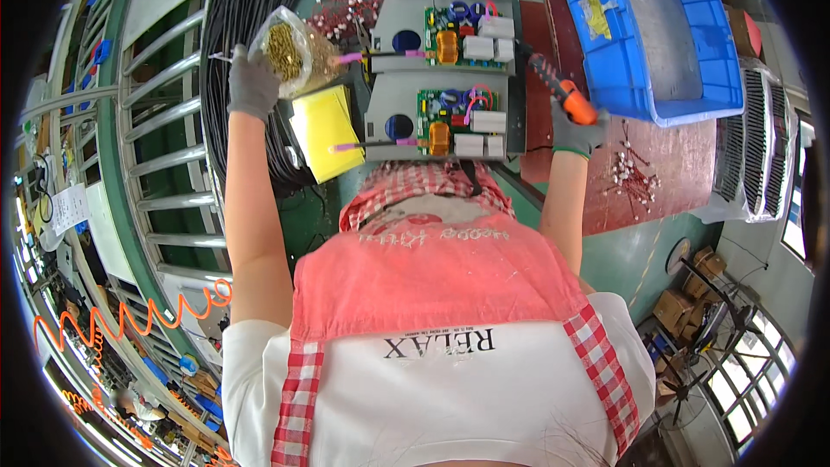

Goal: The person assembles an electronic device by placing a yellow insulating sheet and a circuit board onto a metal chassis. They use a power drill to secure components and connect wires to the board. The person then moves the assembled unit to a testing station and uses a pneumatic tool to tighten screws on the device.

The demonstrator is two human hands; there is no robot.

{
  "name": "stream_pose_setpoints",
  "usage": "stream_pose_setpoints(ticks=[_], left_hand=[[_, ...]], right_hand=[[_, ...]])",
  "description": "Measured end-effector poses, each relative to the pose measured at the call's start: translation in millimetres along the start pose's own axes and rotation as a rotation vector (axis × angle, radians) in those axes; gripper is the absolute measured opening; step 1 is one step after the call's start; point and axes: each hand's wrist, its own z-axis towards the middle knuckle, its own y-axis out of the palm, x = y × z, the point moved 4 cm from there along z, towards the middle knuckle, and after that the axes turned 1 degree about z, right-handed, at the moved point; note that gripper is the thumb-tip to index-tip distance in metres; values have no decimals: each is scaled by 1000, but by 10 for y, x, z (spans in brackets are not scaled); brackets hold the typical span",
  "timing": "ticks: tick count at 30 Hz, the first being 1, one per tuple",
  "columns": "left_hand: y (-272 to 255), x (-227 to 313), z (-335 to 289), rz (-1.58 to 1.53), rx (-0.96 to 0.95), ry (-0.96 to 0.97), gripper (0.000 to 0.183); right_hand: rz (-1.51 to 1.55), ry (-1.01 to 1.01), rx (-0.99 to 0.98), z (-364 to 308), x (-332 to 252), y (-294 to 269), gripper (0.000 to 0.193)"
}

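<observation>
My right hand [577, 131], in a grey glove, is wrapped round an orange and black electric screwdriver [577, 104]. Its dark end points up and left, beside the farther of two grey metal plates [398, 13]. Each plate carries a green circuit board with white blocks, blue round parts and a copper coil; the nearer plate [389, 104] lies close to my apron. My left hand [252, 85], also gloved, is at the left side of a clear plastic bag of brass-coloured screws [284, 50]. Its fingertips are pinched, with a thin pale piece sticking out; what it is cannot be made out.
Yellow sheets [325, 131] lie below the bag. Black cables [226, 112] are bundled along the left, next to a metal roller rack [169, 130]. A blue crate [622, 78] stands at the right. Small red-and-white wires are heaped at the back [350, 13] and at right [634, 175].
</observation>
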Motion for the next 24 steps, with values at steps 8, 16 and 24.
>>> stream_pose_setpoints(ticks=[8,16,24], left_hand=[[66,-81,-158,260,-9,369,40],[-311,-642,-1371,510,276,465,21],[-1134,-2586,-923,685,-376,-195,29]], right_hand=[[-1099,401,-17,-456,593,-1453,33],[-1060,157,-244,-1025,264,600,21],[-1899,158,-1486,-1829,2397,1106,38]])
